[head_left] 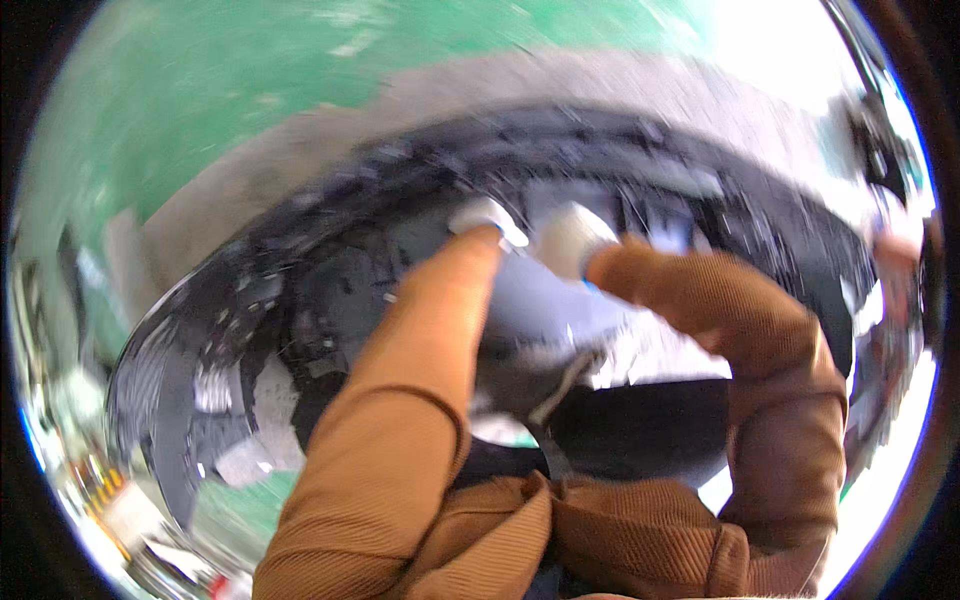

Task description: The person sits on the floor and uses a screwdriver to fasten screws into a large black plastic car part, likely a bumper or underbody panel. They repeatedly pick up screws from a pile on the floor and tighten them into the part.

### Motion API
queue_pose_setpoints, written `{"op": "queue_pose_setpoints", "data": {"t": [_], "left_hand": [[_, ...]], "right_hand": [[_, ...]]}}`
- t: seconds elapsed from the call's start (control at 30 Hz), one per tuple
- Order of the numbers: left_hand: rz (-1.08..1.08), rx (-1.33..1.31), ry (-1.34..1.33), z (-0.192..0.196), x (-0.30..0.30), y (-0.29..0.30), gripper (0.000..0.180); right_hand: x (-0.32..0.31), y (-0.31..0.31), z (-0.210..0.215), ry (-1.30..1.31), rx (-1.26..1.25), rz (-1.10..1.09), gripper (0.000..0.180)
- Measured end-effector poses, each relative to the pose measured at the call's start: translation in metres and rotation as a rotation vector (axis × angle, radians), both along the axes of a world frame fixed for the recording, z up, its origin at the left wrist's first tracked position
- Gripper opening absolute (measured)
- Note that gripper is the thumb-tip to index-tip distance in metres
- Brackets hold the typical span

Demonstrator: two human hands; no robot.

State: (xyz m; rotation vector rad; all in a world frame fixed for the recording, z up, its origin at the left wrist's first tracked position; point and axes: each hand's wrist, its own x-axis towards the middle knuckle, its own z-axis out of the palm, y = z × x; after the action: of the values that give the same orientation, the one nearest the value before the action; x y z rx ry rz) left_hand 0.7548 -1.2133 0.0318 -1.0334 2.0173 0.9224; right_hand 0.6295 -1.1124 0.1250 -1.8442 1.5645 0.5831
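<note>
A large curved black part, like a car bumper [400, 180], lies spread before me with its ribbed inner side showing. My left hand [487, 218], in a white glove, is over the middle of it. Close by on the right is my right hand [574, 240], also gloved in white. Below both hands is a smooth grey panel [545, 300] within the curve of the part. Motion smears the gloves, so I cannot see the fingers or tell whether they hold anything.
Beneath the black part lies a greyish sheet [430, 90] on a green floor [240, 110]. Blurred items with yellow pieces [105, 485] stand at the lower left. A dark blurred shape [880, 150] is at the right rim.
</note>
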Motion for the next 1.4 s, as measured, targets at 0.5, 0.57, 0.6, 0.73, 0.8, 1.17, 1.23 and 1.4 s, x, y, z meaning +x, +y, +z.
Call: {"op": "queue_pose_setpoints", "data": {"t": [0.5, 0.57, 0.6, 0.73, 0.8, 1.17, 1.23, 1.4], "left_hand": [[0.394, -0.138, 0.064, 0.009, 0.012, 0.030, 0.060], [0.390, -0.158, 0.102, 0.009, 0.008, 0.025, 0.066], [0.388, -0.160, 0.115, 0.007, 0.008, 0.026, 0.069], [0.394, -0.177, 0.083, 0.008, 0.006, 0.021, 0.069], [0.401, -0.196, 0.081, 0.011, 0.000, 0.016, 0.070], [0.330, -0.119, 0.021, 0.027, 0.014, 0.015, 0.067], [0.248, -0.188, 0.005, 0.010, 0.004, 0.023, 0.066], [0.295, -0.154, 0.020, 0.007, 0.001, 0.015, 0.066]], "right_hand": [[-0.007, -0.008, -0.036, -0.185, 0.125, 0.096, 0.021], [-0.004, -0.018, 0.003, 0.021, 0.034, 0.413, 0.024], [-0.001, -0.018, 0.010, 0.068, -0.053, 0.567, 0.025], [-0.020, -0.001, -0.038, -0.076, 0.001, 0.464, 0.016], [-0.056, -0.001, -0.120, -0.317, 0.061, 0.302, 0.014], [0.003, -0.022, 0.013, -0.033, -0.093, 0.595, 0.028], [-0.007, -0.011, -0.028, 0.022, 0.056, 0.533, 0.030], [-0.028, -0.027, -0.056, -0.075, 0.319, 0.296, 0.025]]}}
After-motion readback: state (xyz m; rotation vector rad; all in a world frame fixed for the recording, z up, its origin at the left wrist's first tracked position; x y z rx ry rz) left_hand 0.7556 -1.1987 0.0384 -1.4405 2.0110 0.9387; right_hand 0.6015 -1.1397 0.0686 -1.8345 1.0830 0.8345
